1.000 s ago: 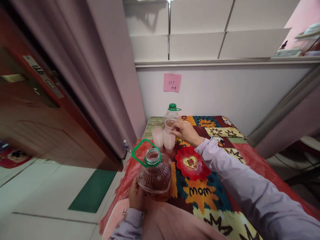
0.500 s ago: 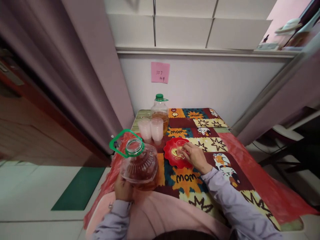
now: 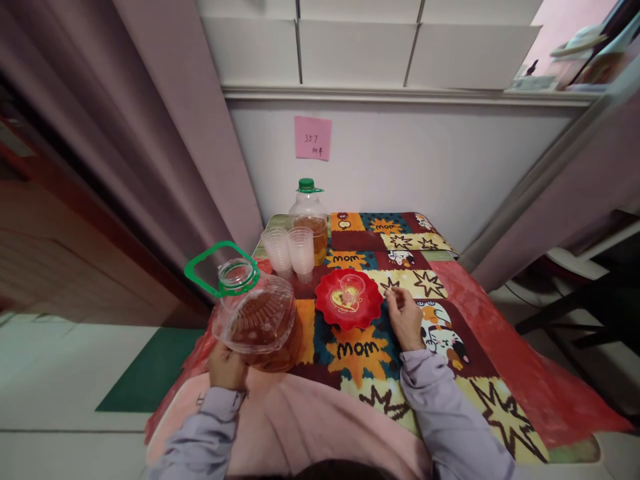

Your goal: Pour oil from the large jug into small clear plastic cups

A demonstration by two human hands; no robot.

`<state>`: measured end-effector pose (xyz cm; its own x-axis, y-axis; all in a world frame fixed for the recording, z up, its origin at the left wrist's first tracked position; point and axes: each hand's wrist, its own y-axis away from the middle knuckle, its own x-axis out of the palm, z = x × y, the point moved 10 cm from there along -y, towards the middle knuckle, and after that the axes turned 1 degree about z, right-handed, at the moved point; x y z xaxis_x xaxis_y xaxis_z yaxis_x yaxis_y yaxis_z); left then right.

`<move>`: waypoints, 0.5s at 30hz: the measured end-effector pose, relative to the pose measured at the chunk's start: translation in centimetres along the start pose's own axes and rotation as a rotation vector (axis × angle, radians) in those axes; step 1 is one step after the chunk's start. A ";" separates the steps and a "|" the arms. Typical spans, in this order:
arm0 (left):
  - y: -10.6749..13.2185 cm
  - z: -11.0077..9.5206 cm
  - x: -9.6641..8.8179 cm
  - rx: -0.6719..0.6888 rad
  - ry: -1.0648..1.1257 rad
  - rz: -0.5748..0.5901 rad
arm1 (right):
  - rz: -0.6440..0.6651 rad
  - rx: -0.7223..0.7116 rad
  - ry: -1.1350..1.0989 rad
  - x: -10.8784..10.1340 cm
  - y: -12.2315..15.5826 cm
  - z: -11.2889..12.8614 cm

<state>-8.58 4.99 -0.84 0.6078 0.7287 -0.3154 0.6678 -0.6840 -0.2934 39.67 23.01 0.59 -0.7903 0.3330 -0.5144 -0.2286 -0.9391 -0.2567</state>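
Note:
My left hand (image 3: 226, 365) grips the bottom of a large clear jug (image 3: 257, 321) of brown liquid, uncapped, with a green ring handle (image 3: 207, 269) at its neck. The jug is tilted toward the left at the table's near left edge. A small clear plastic cup (image 3: 352, 287) stands on a red heart-patterned plate (image 3: 349, 300). My right hand (image 3: 406, 315) rests just right of the plate with its fingers loosely curled and nothing in them. Two stacks of clear cups (image 3: 291, 250) stand behind the plate.
A capped bottle with a green lid (image 3: 309, 217), part full of amber liquid, stands at the back of the table by the wall. A patterned cloth (image 3: 440, 320) covers the table. A pink note (image 3: 313, 137) hangs on the wall. A curtain hangs at left.
My right hand took a cup from the stacks, set it on the red plate and let go, drawing back to the right. The jug has tilted more to the left.

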 end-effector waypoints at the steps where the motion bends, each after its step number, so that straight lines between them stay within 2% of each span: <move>1: 0.0 -0.1 -0.1 -0.004 0.008 -0.005 | 0.023 0.019 0.009 0.4 0.0 -0.7; 4: -0.1 -0.1 -0.4 -0.008 0.017 -0.029 | 0.078 0.056 0.052 1.3 0.1 -1.7; 10: -0.1 -0.1 -0.3 -0.004 0.015 -0.024 | 0.165 0.082 0.115 2.5 0.6 -1.2; 15: -0.2 -0.2 -0.1 0.004 0.002 -0.020 | 0.153 0.123 0.125 2.6 0.6 -1.6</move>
<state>-8.72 5.04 -0.59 0.5951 0.7424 -0.3077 0.6784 -0.6693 -0.3031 38.41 23.39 -2.23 -0.7462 0.1865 -0.6391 -0.1850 -0.9802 -0.0700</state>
